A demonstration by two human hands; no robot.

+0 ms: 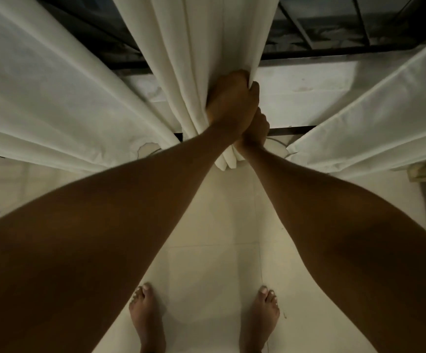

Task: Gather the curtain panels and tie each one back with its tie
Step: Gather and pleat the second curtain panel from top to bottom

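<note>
Head view: the left hand [232,100] curls round the gathered middle curtain panel [196,54], and the right hand [255,131] grips the same bunch just below it. Gathering looks done; no tie shows. Next, one hand should hold the bunch while the other fetches the tie.

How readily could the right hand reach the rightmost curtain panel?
Probably yes, once freed: the right hand grips the middle panel, but nothing blocks the way to the rightmost panel.
</note>
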